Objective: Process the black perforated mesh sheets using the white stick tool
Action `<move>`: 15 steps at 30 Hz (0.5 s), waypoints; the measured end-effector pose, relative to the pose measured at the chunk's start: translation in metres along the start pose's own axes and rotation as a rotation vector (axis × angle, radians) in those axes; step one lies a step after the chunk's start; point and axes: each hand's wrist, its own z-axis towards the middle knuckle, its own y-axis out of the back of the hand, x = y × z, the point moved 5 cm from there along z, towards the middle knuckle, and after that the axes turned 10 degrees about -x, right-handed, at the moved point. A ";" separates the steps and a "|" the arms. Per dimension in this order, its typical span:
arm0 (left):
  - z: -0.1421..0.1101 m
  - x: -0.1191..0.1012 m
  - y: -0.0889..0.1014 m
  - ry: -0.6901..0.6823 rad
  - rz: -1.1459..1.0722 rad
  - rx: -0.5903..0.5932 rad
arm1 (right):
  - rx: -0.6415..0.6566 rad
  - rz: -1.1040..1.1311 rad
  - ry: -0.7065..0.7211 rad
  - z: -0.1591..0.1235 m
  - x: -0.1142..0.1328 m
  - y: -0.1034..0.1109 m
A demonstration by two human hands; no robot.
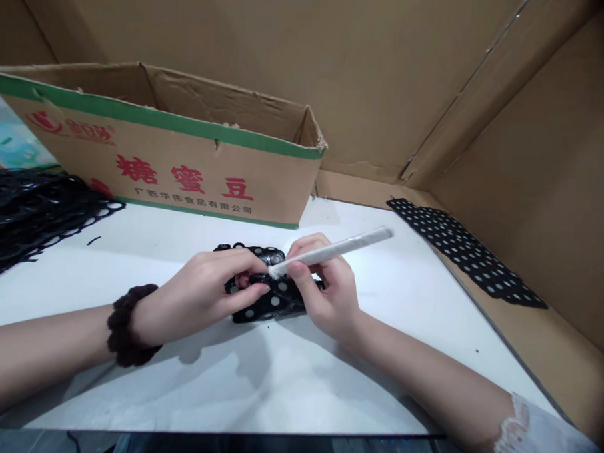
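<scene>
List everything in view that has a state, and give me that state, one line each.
Left hand: closed, pinching
Right hand: closed, gripping
Slim white stick: held at a slant, in the right hand
Black pale-dotted sheet: bunched, partly hidden by the hands
Green-edged brown cardboard box: upright, open-topped
Black pale-dotted strips: lying flat
Black ring-holed material: piled up
Dark fluffy wristband: worn, left wrist
</scene>
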 end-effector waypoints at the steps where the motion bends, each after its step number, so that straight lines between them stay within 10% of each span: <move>1: 0.000 0.000 0.000 0.000 -0.001 0.003 | 0.004 0.002 0.004 0.000 0.000 0.000; 15: -0.001 0.001 0.000 0.000 -0.009 0.016 | 0.018 0.021 0.014 0.000 0.002 -0.001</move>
